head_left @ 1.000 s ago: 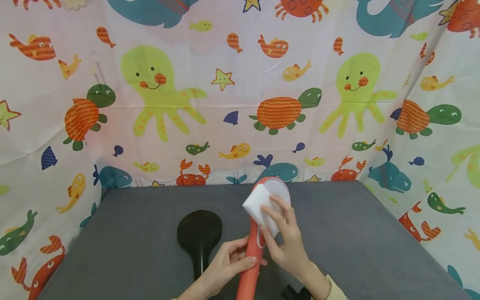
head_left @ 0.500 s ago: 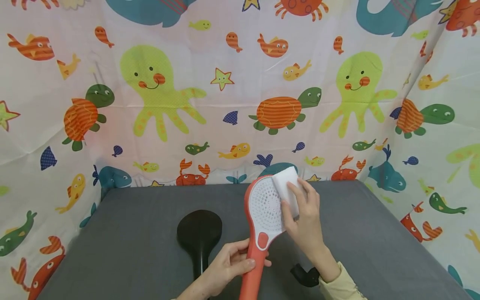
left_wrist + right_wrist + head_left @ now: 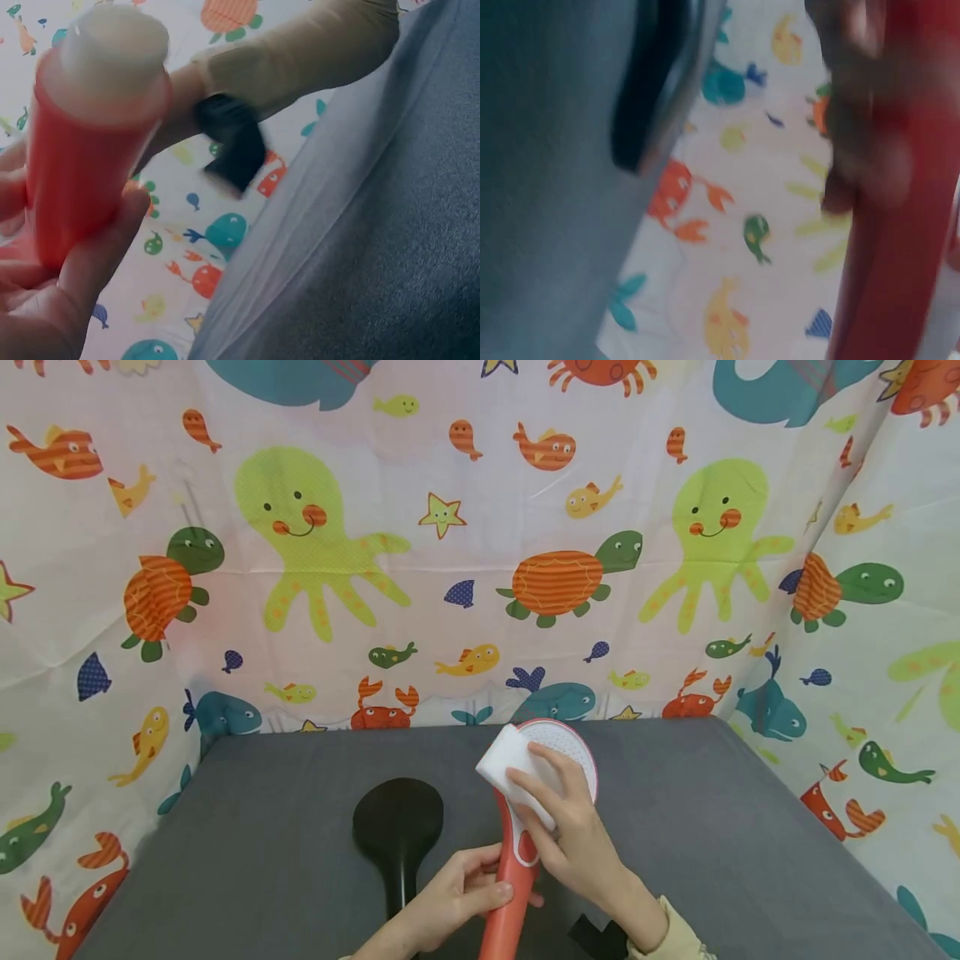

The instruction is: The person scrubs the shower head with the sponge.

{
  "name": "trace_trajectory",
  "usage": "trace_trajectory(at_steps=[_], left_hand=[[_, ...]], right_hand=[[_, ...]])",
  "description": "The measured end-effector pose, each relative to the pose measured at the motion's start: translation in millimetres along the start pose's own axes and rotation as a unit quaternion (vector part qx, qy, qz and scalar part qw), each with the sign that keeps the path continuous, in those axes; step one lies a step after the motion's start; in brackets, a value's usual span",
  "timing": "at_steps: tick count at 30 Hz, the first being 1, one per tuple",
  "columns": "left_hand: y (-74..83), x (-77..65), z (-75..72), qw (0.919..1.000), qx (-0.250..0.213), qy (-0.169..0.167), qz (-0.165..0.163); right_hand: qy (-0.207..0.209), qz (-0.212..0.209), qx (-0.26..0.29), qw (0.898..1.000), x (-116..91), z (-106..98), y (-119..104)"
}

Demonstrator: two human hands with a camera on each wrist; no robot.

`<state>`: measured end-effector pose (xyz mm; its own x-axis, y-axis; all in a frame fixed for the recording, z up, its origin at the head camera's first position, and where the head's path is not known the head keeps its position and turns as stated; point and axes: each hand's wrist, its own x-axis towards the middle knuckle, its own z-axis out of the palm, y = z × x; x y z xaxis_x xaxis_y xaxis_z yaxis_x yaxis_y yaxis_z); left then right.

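Observation:
A coral-red shower head (image 3: 573,747) with a white nozzle face stands tilted up over the table. My left hand (image 3: 453,897) grips its handle (image 3: 502,922), thumb across the front. A white sponge block (image 3: 510,768) is pinched in the fingers of my right hand (image 3: 588,839) and lies against the nozzle face, hiding its left part. In the left wrist view, the handle's pale end (image 3: 112,49) points up past my left hand (image 3: 52,307). The right wrist view shows the red handle (image 3: 900,277) with blurred left fingers around it; the sponge is out of view there.
A black, round-headed thing with a handle (image 3: 397,822) lies on the grey table (image 3: 262,843), left of my left hand. Behind the table hangs a sea-animal curtain (image 3: 450,568). A black piece (image 3: 600,937) sits by my right wrist.
The sponge went right to the far rim of the nozzle face, then came back left across it. The shower head turned toward me and away again. My left hand kept its grip.

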<state>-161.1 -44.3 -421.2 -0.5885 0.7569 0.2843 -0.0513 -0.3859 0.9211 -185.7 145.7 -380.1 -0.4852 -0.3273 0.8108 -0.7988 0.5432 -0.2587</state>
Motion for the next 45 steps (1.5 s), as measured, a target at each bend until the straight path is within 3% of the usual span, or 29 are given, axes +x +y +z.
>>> trace_trajectory(at_steps=[5,9,12,18,23,26,29,32,37,41,45], left_hand=[[-2.2,-1.0,1.2,0.9999,0.008,-0.013,0.008],[0.3,-2.4,-0.6,0.9998,0.009,0.011,0.014],[2.3,-2.9,-3.0,0.9991,0.009,0.031,0.027],[3.6,-2.9,-6.1,0.9979,0.021,0.050,0.034],[-0.5,-2.5,-4.5,0.9994,0.008,0.013,0.032],[-3.5,-2.6,-2.5,0.9995,-0.005,-0.012,0.029],[-4.6,-2.7,-0.4,0.9996,-0.007,-0.015,0.021],[-3.6,-2.8,0.6,0.9998,0.000,0.000,0.019],[0.8,-1.5,-1.1,0.9990,0.008,0.036,0.025],[2.1,-0.1,-4.6,0.9980,0.015,0.048,0.039],[0.2,0.5,-5.8,0.9978,0.011,0.038,0.054]], right_hand=[[0.054,0.040,-0.052,0.996,12.6,-10.4,18.4],[0.087,0.089,-0.097,0.987,5.4,-16.8,27.0],[0.087,0.105,-0.109,0.985,-7.2,-15.4,24.4],[0.050,0.047,-0.061,0.996,-24.0,-1.9,1.9],[0.015,-0.023,-0.026,0.999,-12.6,4.9,-13.1],[0.013,-0.042,-0.040,0.998,2.4,3.6,-9.4],[0.037,-0.027,-0.059,0.997,16.0,-2.8,5.0],[0.073,0.027,-0.088,0.993,19.2,-12.2,20.7],[0.088,0.097,-0.122,0.984,-3.5,-17.4,26.7],[0.055,0.063,-0.099,0.992,-21.9,-8.7,10.5],[0.019,-0.005,-0.050,0.999,-17.1,-0.8,-9.2]])
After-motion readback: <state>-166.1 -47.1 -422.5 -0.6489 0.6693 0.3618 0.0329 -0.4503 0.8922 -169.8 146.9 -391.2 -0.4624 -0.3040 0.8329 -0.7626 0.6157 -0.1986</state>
